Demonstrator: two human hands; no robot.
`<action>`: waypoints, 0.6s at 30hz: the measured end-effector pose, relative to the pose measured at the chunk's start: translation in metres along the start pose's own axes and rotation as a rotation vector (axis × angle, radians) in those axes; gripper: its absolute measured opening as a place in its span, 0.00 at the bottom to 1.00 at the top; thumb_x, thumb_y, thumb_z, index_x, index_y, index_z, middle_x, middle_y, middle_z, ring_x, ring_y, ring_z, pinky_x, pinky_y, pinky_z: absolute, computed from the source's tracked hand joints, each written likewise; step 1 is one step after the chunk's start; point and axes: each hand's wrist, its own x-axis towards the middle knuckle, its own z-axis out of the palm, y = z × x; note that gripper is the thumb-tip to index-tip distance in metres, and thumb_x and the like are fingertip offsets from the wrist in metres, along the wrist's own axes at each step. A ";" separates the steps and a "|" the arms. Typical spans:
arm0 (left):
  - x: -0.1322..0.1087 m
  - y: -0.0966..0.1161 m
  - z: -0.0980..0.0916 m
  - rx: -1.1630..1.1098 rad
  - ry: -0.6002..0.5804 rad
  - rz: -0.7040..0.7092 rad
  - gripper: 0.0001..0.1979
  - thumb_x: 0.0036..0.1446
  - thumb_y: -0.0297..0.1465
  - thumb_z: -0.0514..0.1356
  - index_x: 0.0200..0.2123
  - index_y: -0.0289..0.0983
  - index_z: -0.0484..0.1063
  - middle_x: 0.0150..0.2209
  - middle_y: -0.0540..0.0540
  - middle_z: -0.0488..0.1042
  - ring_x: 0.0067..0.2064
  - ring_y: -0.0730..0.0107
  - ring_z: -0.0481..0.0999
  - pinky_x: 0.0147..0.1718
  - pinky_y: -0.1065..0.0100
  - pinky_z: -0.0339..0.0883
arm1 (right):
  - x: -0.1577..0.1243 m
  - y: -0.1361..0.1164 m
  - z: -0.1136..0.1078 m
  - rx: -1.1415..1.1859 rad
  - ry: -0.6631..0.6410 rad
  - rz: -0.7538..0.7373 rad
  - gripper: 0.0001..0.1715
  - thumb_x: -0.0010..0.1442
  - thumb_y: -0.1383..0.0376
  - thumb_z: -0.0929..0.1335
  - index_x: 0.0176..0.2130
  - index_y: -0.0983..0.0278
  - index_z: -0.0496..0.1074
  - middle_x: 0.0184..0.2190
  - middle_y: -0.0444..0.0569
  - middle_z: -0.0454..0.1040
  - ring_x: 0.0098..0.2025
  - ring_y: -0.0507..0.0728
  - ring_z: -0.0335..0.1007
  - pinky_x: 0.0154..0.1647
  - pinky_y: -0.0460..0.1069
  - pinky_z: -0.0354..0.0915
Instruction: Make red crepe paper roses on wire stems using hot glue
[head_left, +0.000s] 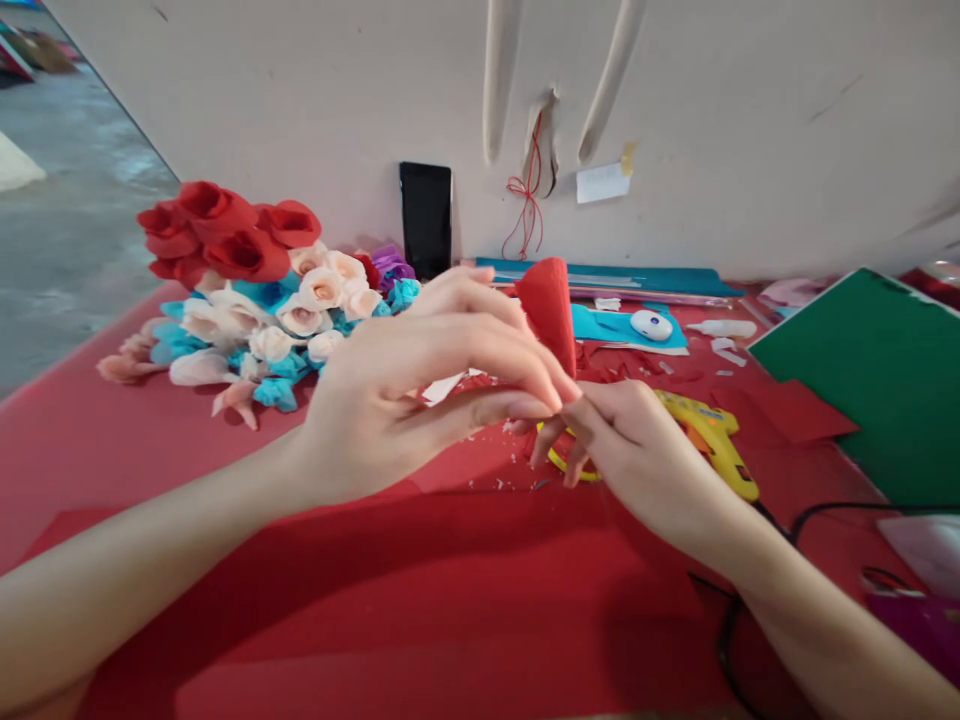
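Observation:
A curved red crepe paper petal (551, 312) stands up behind my fingers, above the middle of the table. My left hand (442, 385) reaches in from the left, its thumb and fingertips pinched together at the petal's lower end. Meeting it there, my right hand (637, 450) has thumb and forefinger closed at the same spot, with the other fingers curled below. The petal's base is hidden by both hands. Behind the right hand lies a yellow glue gun (709, 440), partly covered. Paper scraps (495, 470) are scattered under the hands.
Red paper roses (247, 245), pale paper roses (324, 290) and blue paper flowers (277, 390) pile up at left. A phone (427, 220) leans on the wall. At right are a green board (870, 390), a small bottle (724, 328) and a black cable (847, 507). Red sheets (375, 600) lie in front.

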 end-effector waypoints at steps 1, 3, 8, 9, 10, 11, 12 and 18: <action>0.000 0.001 0.001 -0.064 -0.033 -0.029 0.02 0.56 0.28 0.56 0.31 0.38 0.69 0.28 0.50 0.75 0.34 0.71 0.71 0.43 0.60 0.65 | 0.000 0.000 -0.001 -0.005 0.011 -0.001 0.23 0.63 0.56 0.55 0.29 0.64 0.70 0.22 0.43 0.70 0.24 0.47 0.64 0.25 0.43 0.61; 0.001 0.000 0.002 -0.138 -0.059 -0.052 0.03 0.56 0.28 0.56 0.31 0.38 0.68 0.27 0.50 0.75 0.33 0.72 0.71 0.39 0.62 0.66 | 0.002 -0.001 -0.002 -0.007 0.040 0.002 0.23 0.62 0.56 0.56 0.28 0.64 0.70 0.21 0.43 0.70 0.22 0.47 0.63 0.23 0.42 0.60; 0.000 -0.003 0.005 -0.242 -0.049 -0.057 0.03 0.57 0.26 0.54 0.31 0.37 0.66 0.37 0.47 0.76 0.45 0.67 0.72 0.50 0.59 0.62 | 0.007 0.001 -0.003 0.038 0.050 0.007 0.23 0.61 0.56 0.57 0.25 0.66 0.69 0.19 0.44 0.70 0.18 0.45 0.62 0.18 0.40 0.58; -0.001 -0.003 0.005 -0.297 -0.053 -0.089 0.04 0.57 0.25 0.53 0.32 0.36 0.66 0.37 0.47 0.76 0.45 0.66 0.72 0.48 0.58 0.64 | 0.008 0.002 -0.003 0.031 0.058 -0.002 0.22 0.61 0.57 0.57 0.25 0.67 0.69 0.18 0.43 0.70 0.18 0.45 0.61 0.17 0.39 0.58; -0.001 -0.003 0.005 -0.360 -0.057 -0.116 0.04 0.58 0.25 0.52 0.33 0.36 0.65 0.35 0.47 0.76 0.44 0.65 0.73 0.46 0.58 0.66 | 0.008 0.002 -0.002 0.015 0.078 -0.020 0.22 0.61 0.58 0.58 0.24 0.67 0.69 0.18 0.42 0.69 0.17 0.44 0.60 0.16 0.39 0.56; -0.002 -0.003 0.006 -0.418 -0.066 -0.134 0.05 0.58 0.24 0.51 0.34 0.36 0.65 0.32 0.47 0.75 0.42 0.66 0.74 0.43 0.59 0.68 | 0.009 0.003 -0.002 -0.009 0.108 -0.045 0.22 0.61 0.59 0.58 0.23 0.67 0.68 0.16 0.41 0.67 0.16 0.43 0.58 0.15 0.38 0.54; -0.002 -0.003 0.006 -0.458 -0.070 -0.140 0.05 0.58 0.23 0.51 0.34 0.35 0.65 0.30 0.48 0.75 0.39 0.68 0.74 0.40 0.61 0.69 | 0.009 0.003 -0.001 -0.037 0.142 -0.075 0.22 0.61 0.60 0.59 0.21 0.67 0.67 0.14 0.40 0.65 0.15 0.42 0.55 0.14 0.38 0.52; -0.003 -0.005 0.007 -0.471 0.018 -0.164 0.04 0.58 0.25 0.52 0.34 0.36 0.67 0.24 0.51 0.69 0.29 0.74 0.71 0.31 0.67 0.68 | 0.009 0.003 0.002 -0.159 0.220 -0.130 0.20 0.59 0.63 0.61 0.18 0.68 0.63 0.13 0.39 0.60 0.16 0.42 0.51 0.16 0.39 0.50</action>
